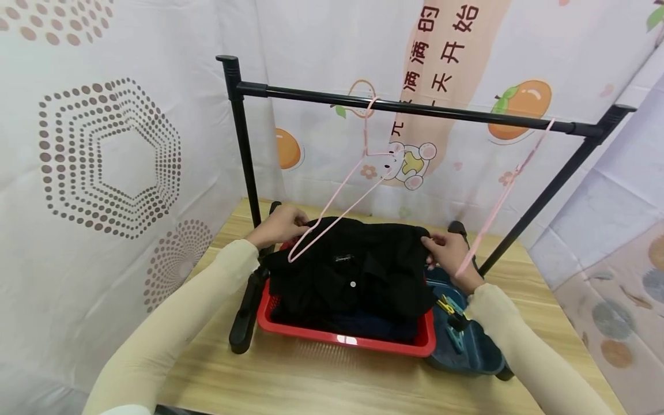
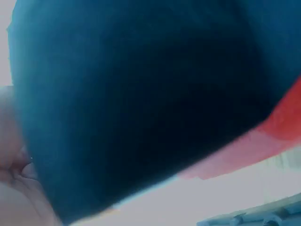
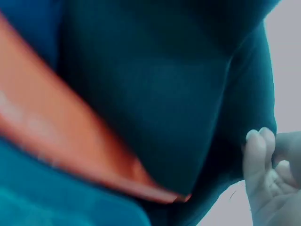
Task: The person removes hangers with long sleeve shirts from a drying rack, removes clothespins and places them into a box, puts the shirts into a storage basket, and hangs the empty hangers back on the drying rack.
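A black garment, with a small white button and a pale label on its front, is spread between both hands. My left hand pinches its upper left edge, and my right hand pinches the upper right corner. In the right wrist view, fingers press at the edge of the dark cloth. Dark cloth fills most of the left wrist view. Below the garment sits a red basket holding more dark clothes. One pink hanger overlaps the garment in front of the left fingers.
A black rack with a crossbar stands on the wooden table. Another pink hanger hangs at the bar's right end, overlapping the right wrist. Beside the basket is a dark blue tray with several clothespins. Printed curtains surround the table.
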`<state>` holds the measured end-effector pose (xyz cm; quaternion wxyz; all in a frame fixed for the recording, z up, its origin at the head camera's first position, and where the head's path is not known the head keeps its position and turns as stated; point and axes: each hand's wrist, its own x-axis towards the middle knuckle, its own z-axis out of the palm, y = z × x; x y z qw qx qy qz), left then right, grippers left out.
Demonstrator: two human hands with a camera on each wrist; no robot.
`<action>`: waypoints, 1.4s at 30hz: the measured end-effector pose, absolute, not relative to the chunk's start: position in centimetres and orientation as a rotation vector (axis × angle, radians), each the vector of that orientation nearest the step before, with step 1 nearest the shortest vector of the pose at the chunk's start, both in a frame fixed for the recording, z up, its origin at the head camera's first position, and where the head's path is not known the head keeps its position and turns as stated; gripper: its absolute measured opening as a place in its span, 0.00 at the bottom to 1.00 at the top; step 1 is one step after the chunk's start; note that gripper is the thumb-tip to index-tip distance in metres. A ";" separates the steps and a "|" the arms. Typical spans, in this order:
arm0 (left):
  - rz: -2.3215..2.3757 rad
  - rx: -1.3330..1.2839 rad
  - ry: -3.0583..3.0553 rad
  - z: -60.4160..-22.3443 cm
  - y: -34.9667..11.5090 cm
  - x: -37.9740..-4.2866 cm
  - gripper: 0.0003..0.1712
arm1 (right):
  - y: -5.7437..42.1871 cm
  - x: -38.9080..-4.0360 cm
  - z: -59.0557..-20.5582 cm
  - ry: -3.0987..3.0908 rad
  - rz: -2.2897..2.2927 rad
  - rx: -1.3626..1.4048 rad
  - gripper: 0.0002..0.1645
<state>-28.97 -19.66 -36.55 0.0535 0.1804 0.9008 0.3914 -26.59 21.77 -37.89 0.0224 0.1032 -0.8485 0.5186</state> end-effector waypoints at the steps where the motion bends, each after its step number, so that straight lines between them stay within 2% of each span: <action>1: 1.248 0.550 2.737 -36.3 -19.9 -28.6 0.05 | 21.7 -26.4 -37.6 -2.577 1.675 0.324 0.20; 7: 1.502 0.610 2.740 -35.1 -21.8 -24.8 0.06 | 21.7 -24.7 -36.5 -2.351 1.915 0.474 0.22; 11: 1.402 0.818 2.742 -35.1 -23.0 -22.0 0.02 | 21.4 -22.6 -36.5 -2.368 1.899 0.633 0.19; 14: 1.179 1.045 2.729 -35.8 -23.5 -20.6 0.05 | 21.5 -20.6 -37.8 -2.501 1.685 0.816 0.16; 17: 0.959 1.207 2.690 -37.1 -23.5 -19.7 0.04 | 21.4 -18.9 -39.5 -2.659 1.280 1.043 0.13; 20: 0.800 1.266 2.667 -38.4 -23.2 -19.3 0.07 | 20.9 -18.0 -40.7 -2.739 0.931 1.225 0.11; 25: 0.591 1.283 2.668 -39.8 -22.1 -19.2 0.14 | 19.5 -17.7 -41.2 -2.828 0.806 1.363 0.10; 30: 0.450 1.292 2.601 -40.4 -21.2 -19.1 0.25 | 18.1 -17.7 -40.9 -2.995 0.717 1.432 0.20; 32: 0.420 1.258 2.553 -40.5 -21.0 -19.0 0.27 | 17.7 -17.8 -40.8 -3.051 0.691 1.470 0.21; 36: 0.267 1.213 2.515 -40.7 -20.7 -19.1 0.28 | 17.1 -18.1 -40.9 -3.046 0.646 1.573 0.18; 42: 0.217 1.302 2.486 -40.5 -20.0 -20.5 0.24 | 17.3 -17.8 -41.7 -2.955 0.609 1.550 0.23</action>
